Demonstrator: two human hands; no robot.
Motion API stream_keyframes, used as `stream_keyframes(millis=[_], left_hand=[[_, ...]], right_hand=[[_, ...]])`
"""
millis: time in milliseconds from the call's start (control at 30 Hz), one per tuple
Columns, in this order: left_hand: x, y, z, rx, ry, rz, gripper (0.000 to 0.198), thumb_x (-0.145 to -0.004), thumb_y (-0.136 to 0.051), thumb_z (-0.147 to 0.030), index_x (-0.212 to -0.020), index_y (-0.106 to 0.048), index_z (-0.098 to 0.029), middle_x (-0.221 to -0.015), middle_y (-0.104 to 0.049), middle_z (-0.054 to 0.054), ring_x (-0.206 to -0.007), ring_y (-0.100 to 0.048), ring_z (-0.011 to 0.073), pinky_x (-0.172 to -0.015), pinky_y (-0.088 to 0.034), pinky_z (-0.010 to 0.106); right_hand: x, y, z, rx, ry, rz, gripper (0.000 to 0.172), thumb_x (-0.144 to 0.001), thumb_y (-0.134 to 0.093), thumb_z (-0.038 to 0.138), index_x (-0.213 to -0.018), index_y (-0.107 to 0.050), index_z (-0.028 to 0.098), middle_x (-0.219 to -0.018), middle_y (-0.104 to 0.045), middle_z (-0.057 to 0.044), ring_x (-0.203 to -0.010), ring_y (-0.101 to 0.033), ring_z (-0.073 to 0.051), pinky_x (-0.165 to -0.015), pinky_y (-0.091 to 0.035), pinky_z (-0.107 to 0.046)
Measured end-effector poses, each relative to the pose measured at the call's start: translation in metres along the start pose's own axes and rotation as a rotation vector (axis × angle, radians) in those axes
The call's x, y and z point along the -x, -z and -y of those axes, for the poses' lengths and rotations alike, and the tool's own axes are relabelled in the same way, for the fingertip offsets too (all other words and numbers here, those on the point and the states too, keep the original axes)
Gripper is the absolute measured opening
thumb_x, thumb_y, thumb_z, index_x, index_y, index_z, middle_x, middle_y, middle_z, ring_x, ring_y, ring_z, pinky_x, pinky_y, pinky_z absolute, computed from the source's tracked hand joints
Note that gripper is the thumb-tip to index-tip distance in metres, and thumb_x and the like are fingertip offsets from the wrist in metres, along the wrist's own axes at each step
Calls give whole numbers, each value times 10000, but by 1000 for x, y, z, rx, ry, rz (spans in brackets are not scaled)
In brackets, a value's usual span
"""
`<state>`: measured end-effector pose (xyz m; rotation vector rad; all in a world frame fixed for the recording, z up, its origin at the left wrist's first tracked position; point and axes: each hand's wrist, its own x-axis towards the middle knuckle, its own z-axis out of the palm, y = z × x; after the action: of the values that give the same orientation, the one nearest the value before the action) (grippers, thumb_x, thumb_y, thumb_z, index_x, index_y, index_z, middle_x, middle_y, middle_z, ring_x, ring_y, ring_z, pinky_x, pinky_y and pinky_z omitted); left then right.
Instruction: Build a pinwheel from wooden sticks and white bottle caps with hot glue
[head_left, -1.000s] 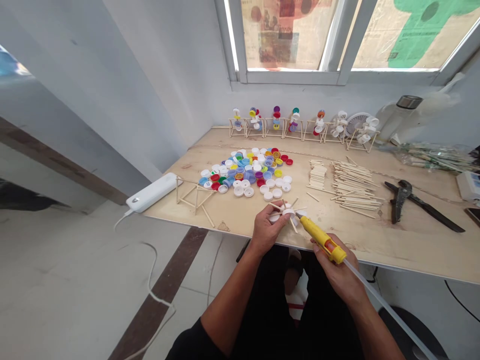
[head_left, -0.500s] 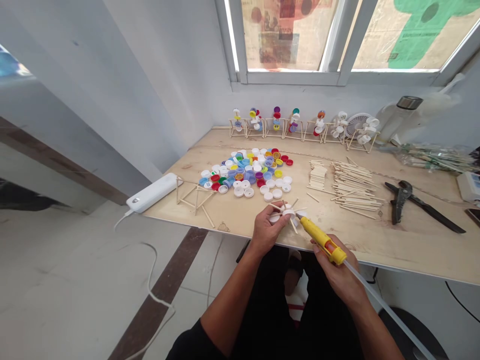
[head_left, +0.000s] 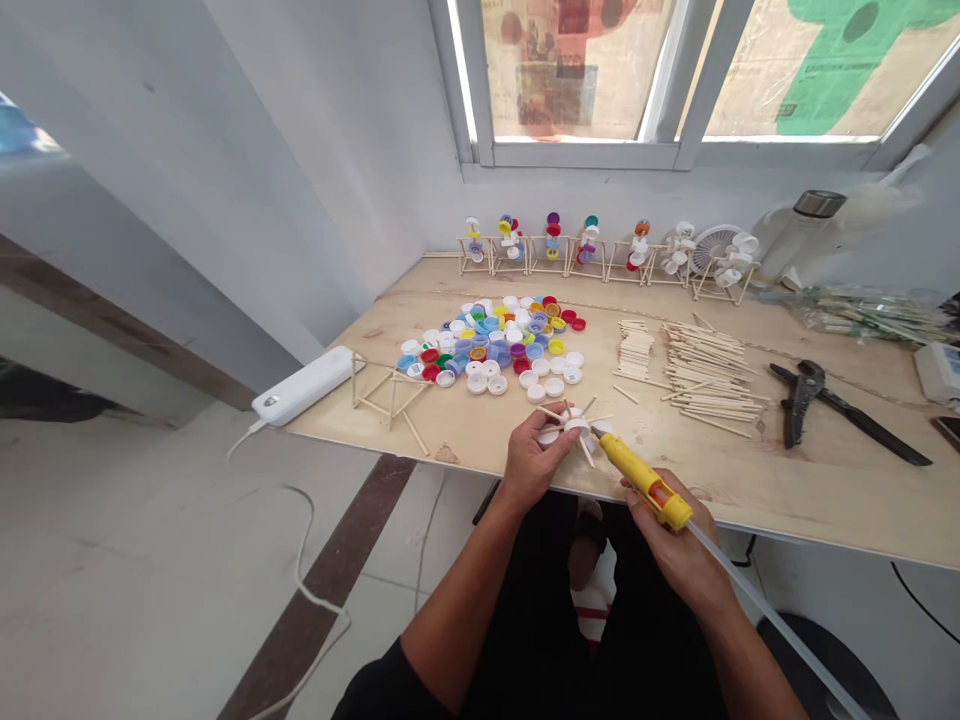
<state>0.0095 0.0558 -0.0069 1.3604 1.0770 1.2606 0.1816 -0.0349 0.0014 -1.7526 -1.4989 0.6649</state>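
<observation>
Near the table's front edge, my left hand [head_left: 534, 455] is closed on a small wheel [head_left: 576, 424] made of white bottle caps with thin wooden sticks poking out around it. My right hand [head_left: 679, 540] grips a yellow hot glue gun [head_left: 637, 470], with a long clear glue stick [head_left: 772, 615] coming out of its rear. The gun's nozzle points at the wheel's right side, at or very close to a cap; whether it touches I cannot tell. Just behind the wheel lie loose white bottle caps [head_left: 554, 387].
Mixed coloured caps [head_left: 495, 340] cover the table's middle. Wooden stick piles [head_left: 709, 375] and black-handled pliers [head_left: 806, 400] lie to the right. A stick frame [head_left: 382, 395] and a white power strip [head_left: 307, 385] sit left. Finished cap wheels on stands [head_left: 553, 250] line the wall.
</observation>
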Motion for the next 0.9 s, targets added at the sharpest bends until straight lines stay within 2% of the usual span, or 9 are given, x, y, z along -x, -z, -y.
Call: stream_keyframes(millis=[500,700,900], left_hand=[[0,0,1,11,5,-2,374,-724,-684,-359,-1029,-645,-146,-1014,-704,93,-882,-649,215,-803,-495,312],[0,-1,2,13,11,-10,387,-718,-687,-369,-1033,-648,-149,-981,-708,82,-846,-648,204,-769,-497,298],[0,-1,3,13,-5,0,377,-725,-681,-367,-1027,-639,-145,-1033,-698,94,-875,-645,206,-781,-490,295]], right_hand=[[1,0,-1,-20,0,4,237,-812,-524,418,-898,-598,211,-786,-677,-23,-705,-618,-179,-626,-461,-268],[1,0,2,23,22,-18,233,-802,-522,402,-906,-611,213,-693,-636,0,-591,-571,-154,-540,-439,-251],[1,1,0,49,23,-14,227,-799,-523,395,-908,-615,219,-704,-646,9,-606,-583,-150,-554,-447,-242]])
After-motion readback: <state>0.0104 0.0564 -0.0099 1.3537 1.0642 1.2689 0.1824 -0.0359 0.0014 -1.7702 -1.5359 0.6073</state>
